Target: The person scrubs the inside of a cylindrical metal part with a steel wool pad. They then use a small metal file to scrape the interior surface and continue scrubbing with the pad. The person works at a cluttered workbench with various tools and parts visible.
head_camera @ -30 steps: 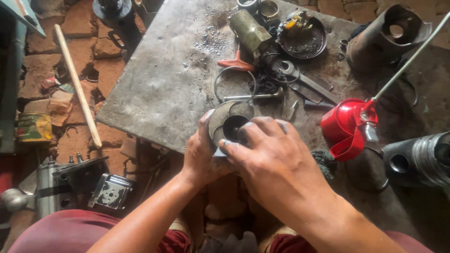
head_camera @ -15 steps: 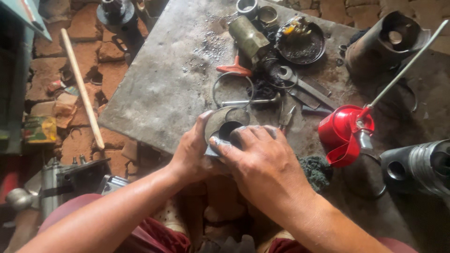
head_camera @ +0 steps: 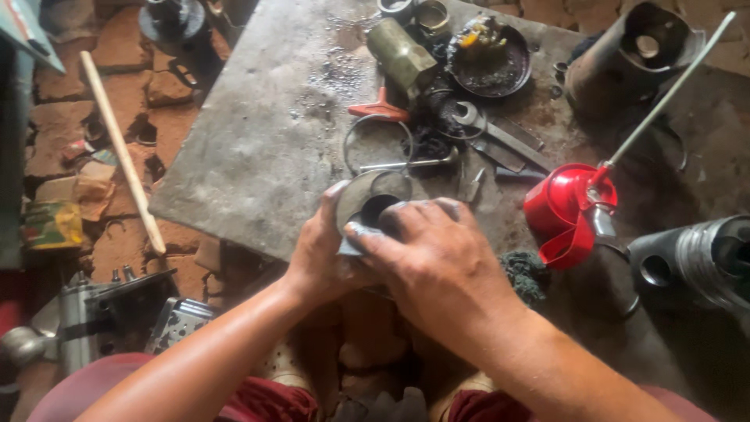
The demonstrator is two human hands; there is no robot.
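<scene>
A grey round metal part with a dark hole in its middle (head_camera: 366, 195) is held at the near edge of a grey metal slab (head_camera: 258, 148). My left hand (head_camera: 320, 250) grips it from the left, thumb up along its rim. My right hand (head_camera: 437, 258) covers its right side, with greasy fingertips pressed at the hole. Most of the part is hidden under my hands.
A red oil can with a long spout (head_camera: 574, 211) stands to the right. Wrenches (head_camera: 500, 141), a wire ring (head_camera: 379, 144), a brass cylinder (head_camera: 402, 55) and a dirty bowl (head_camera: 492, 62) lie behind. Metal cylinders (head_camera: 703, 250) sit at the right; a wooden stick (head_camera: 121, 148) lies left.
The view has shifted slightly. Both hands stay on the round part, and my right fingers have moved a little over its hole.
</scene>
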